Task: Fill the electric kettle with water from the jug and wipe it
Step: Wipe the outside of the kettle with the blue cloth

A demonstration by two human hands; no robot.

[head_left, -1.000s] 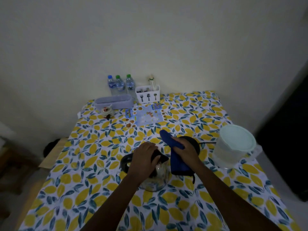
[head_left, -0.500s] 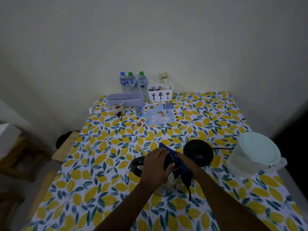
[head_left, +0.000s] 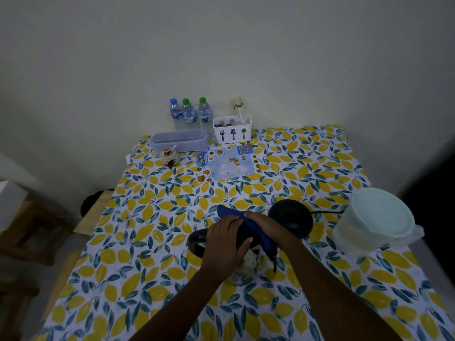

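Note:
A glass electric kettle with a black handle at its left stands on the lemon-print table, off its black round base. My left hand grips the kettle's top and hides the lid. My right hand presses a dark blue cloth over the kettle's top and right side. Part of the cloth hangs down the glass. The translucent water jug with a pale green lid stands to the right, past the base.
At the far edge stand three water bottles, a white cutlery caddy, a lilac box, a small ceramic jar and a printed leaflet. The base's cord runs right. Wooden furniture sits left of the table.
My right hand has slid the blue cloth from the kettle's right side onto its top, closer to my left hand. The view has shifted, so the far items sit further right and down.

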